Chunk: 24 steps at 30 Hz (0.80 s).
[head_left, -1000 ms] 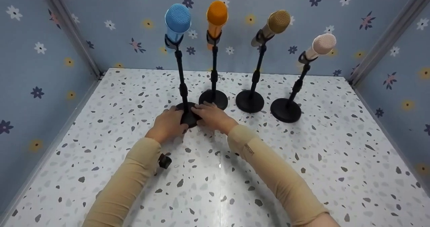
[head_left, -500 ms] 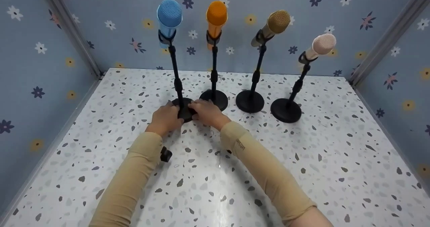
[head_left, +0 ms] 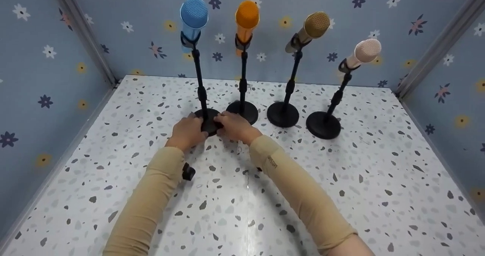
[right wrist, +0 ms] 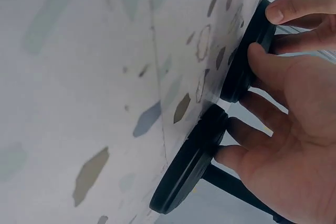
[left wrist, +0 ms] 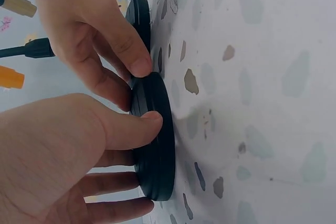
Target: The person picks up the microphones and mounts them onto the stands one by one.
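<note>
A blue microphone sits in the clip of a black stand whose round base is on the table. My left hand grips the base's left side, thumb on the near rim and fingers around toward the back, as the left wrist view shows. On the right side my right hand holds the same base, its thumb against the rim. Its lower fingers come close to the neighbouring base, which carries the orange microphone; whether they touch it, I cannot tell.
To the right stand a gold microphone and a pale pink microphone, each on a black stand. The speckled white table is enclosed by flower-patterned panels. A small black object shows at the left wrist.
Both hands have moved the blue microphone's stand a short way left and back, mostly in the first half second. The other stands keep their places; the head view has shifted slightly.
</note>
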### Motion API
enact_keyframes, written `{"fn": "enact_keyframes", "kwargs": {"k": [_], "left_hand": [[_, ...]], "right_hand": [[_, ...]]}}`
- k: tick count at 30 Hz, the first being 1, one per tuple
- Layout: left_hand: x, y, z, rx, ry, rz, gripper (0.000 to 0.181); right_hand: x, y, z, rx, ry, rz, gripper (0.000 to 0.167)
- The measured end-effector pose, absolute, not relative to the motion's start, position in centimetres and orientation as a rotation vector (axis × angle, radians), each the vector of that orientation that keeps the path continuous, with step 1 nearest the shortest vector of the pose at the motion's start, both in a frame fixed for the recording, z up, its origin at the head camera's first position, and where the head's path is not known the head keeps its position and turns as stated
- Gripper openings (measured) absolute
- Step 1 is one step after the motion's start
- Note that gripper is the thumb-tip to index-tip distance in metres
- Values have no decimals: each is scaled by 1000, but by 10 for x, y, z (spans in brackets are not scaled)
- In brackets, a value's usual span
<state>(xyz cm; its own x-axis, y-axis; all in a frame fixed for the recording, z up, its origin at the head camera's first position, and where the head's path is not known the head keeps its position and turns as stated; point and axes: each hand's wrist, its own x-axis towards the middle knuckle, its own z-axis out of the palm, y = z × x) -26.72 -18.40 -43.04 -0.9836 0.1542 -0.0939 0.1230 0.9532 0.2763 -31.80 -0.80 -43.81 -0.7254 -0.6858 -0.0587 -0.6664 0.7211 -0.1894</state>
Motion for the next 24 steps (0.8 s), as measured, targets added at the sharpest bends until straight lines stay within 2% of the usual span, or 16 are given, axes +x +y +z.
{"fn": "enact_keyframes", "kwargs": {"k": [8, 15, 19, 24], "left_hand": [[-267, -186, -433, 218, 2966, 402, 62], [-268, -186, -433, 312, 2988, 382, 53], [-264, -185, -426, 377, 3001, 407, 48], [-255, -178, -412, 535, 3068, 519, 47]], "right_hand": [[-315, 6, -420, -1015, 2568, -110, 66], [-312, 61, -391, -955, 2525, -254, 71], [-309, 93, -381, -1012, 2530, -325, 73], [-306, 131, -368, -962, 2600, -412, 72]]}}
